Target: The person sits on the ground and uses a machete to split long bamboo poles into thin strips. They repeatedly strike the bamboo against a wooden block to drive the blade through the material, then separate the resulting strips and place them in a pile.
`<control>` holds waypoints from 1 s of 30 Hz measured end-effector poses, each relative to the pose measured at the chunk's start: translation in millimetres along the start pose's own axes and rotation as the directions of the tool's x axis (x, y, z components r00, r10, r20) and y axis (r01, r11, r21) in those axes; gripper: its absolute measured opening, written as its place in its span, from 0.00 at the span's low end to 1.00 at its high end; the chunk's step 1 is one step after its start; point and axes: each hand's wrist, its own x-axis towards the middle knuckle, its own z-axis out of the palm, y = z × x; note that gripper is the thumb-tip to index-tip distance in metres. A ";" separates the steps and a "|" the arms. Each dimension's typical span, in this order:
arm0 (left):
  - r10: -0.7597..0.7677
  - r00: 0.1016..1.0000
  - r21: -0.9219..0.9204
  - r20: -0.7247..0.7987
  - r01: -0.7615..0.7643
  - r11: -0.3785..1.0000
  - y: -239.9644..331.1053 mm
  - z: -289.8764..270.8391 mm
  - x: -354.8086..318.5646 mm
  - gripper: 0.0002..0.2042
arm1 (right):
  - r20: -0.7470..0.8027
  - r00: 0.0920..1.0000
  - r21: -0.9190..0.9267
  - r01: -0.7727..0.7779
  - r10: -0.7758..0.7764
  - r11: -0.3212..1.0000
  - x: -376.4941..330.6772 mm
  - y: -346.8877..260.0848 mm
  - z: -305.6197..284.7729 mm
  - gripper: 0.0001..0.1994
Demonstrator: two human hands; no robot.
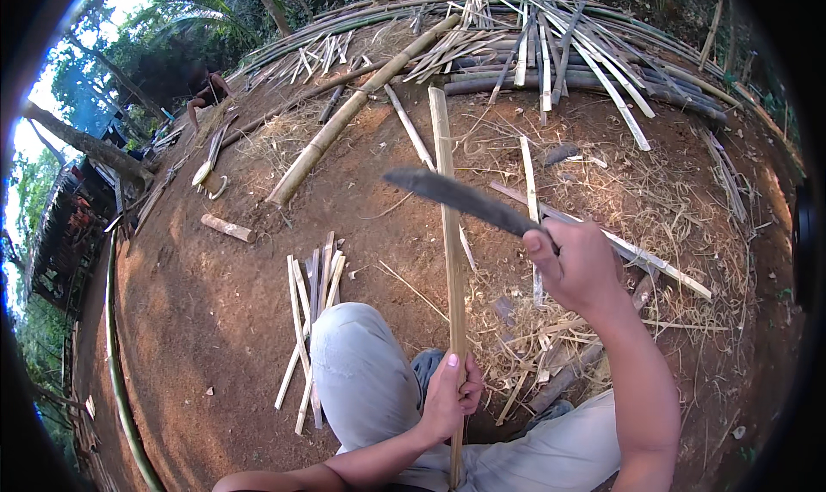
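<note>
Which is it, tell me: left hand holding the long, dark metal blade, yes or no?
No, the right hand holds the blade; the left hand grips a long, pale bamboo strip.

- L hand (pixel 443 397) & R hand (pixel 581 264) were bare.
- Forearms (pixel 650 397) were bare too, approx. up to where they left view.
- Trousers (pixel 361 354) were pale grey, plain, w/ a rounded knee on the left & soft creases on the right.
- L shoe (pixel 425 370): dk blue-grey, partly hidden.
- R shoe (pixel 551 412): dk, mostly hidden, details unclear.
</note>
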 end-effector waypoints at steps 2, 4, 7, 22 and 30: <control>-0.035 0.999 -0.020 -0.019 0.034 0.999 -0.9 0.9 3.9 0.19 | 0.072 0.987 -0.073 0.147 -0.141 0.987 -9.8 -8.1 9.8 0.40; -0.053 0.998 -0.038 -0.019 0.053 0.998 -1.7 -0.1 5.7 0.18 | 0.188 0.958 -0.169 0.249 -0.217 0.954 -22.3 -21.1 23.7 0.40; -0.049 0.998 -0.017 -0.037 0.049 0.999 -1.2 3.1 -2.9 0.18 | 0.316 0.910 -0.104 0.315 -0.269 0.943 -38.4 -30.0 39.2 0.41; 0.056 0.998 0.290 0.029 -0.062 0.955 -30.0 27.6 -22.8 0.17 | -0.001 0.990 -0.066 -0.144 0.144 0.987 58.7 25.1 6.7 0.45; 0.080 0.995 0.193 -0.052 -0.069 0.979 -19.5 10.1 -7.5 0.16 | 0.223 0.971 -0.164 0.124 -0.086 0.979 38.6 7.0 18.0 0.45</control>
